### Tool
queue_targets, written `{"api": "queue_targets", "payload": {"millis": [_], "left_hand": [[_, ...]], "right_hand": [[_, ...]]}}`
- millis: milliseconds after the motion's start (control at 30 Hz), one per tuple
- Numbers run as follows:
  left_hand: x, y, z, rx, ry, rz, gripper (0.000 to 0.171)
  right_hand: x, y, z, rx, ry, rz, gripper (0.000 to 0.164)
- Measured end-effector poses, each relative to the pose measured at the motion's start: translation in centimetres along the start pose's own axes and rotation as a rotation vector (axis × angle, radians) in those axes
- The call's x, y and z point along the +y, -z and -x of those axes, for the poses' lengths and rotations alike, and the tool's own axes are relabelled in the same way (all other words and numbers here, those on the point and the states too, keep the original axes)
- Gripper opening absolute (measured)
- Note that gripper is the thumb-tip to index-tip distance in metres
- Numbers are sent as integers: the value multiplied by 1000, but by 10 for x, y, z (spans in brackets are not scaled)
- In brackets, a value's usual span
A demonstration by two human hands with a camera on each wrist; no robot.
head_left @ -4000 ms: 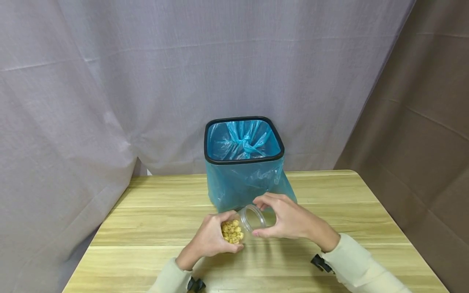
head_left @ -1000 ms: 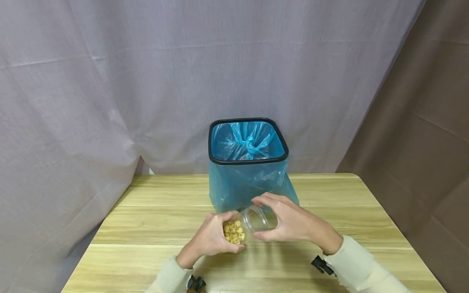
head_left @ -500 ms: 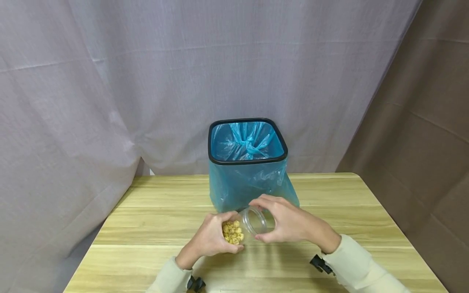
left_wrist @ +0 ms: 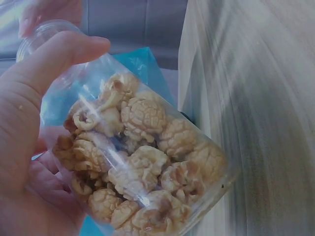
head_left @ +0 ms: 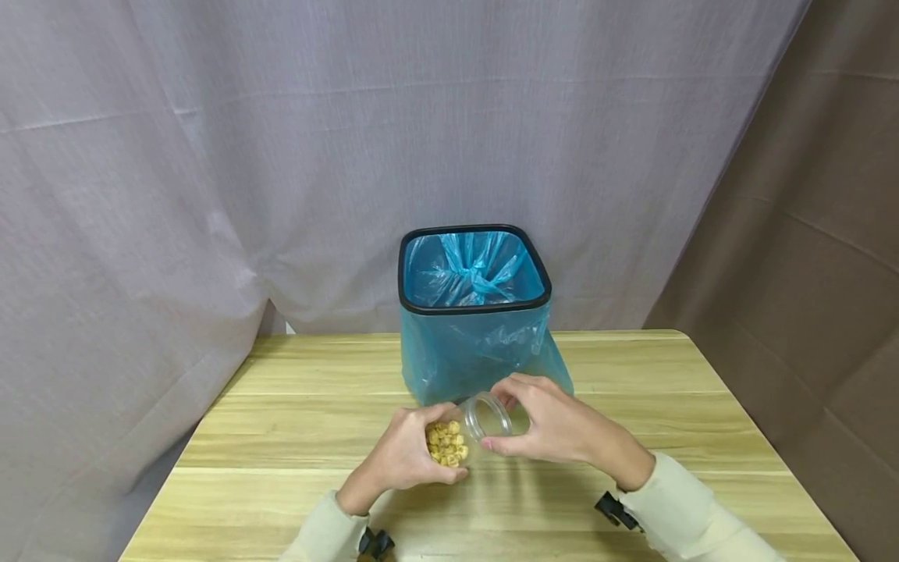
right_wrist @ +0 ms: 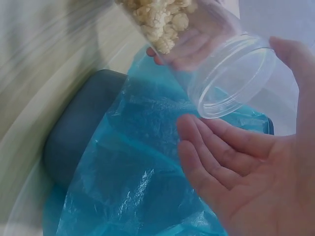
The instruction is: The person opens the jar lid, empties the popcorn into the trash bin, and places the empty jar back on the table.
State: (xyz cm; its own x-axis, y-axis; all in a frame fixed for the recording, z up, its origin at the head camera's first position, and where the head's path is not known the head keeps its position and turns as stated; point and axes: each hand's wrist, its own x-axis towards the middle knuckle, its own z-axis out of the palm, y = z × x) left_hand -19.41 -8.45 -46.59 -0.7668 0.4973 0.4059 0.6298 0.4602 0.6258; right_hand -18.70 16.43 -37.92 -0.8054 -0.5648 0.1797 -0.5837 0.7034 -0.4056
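Note:
In the head view my left hand (head_left: 410, 453) grips a clear plastic jar (left_wrist: 202, 206) of caramel popcorn (left_wrist: 142, 118), tilted on its side above the table. The popcorn is gathered toward the jar's base, and the left thumb lies along its wall. At the other end, a clear round lid (right_wrist: 236, 78) faces right. My right hand (head_left: 555, 421) has its thumb and fingertips curled on opposite sides of the lid's rim. In the right wrist view the thumb touches the rim's right edge and the other fingertips meet it from below.
Directly behind the hands stands a bin with a black rim (head_left: 477, 309) and a blue plastic bag (head_left: 477, 351) lining it. The wooden table (head_left: 295, 406) ends at a grey curtain (head_left: 316, 156) at the back; a brown curtain (head_left: 794, 273) hangs to the right.
My right thumb and fingertips have shifted slightly around the lid's rim, back and forth. The left hand keeps holding the jar in nearly the same place.

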Motion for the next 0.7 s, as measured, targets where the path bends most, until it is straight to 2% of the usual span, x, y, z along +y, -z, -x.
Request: {"api": "queue_targets", "payload": {"millis": [233, 500, 567, 700], "left_hand": [[1, 1, 0, 0, -4, -5, 69], [0, 1, 0, 6, -21, -20, 69], [0, 1, 1, 6, -23, -18, 69], [0, 0, 2, 4, -12, -13, 70]], "right_hand": [[0, 2, 0, -25, 61, -6, 61], [4, 7, 0, -46, 180, -6, 79], [4, 7, 0, -40, 179, -6, 81], [4, 4, 1, -11, 107, -9, 79]]}}
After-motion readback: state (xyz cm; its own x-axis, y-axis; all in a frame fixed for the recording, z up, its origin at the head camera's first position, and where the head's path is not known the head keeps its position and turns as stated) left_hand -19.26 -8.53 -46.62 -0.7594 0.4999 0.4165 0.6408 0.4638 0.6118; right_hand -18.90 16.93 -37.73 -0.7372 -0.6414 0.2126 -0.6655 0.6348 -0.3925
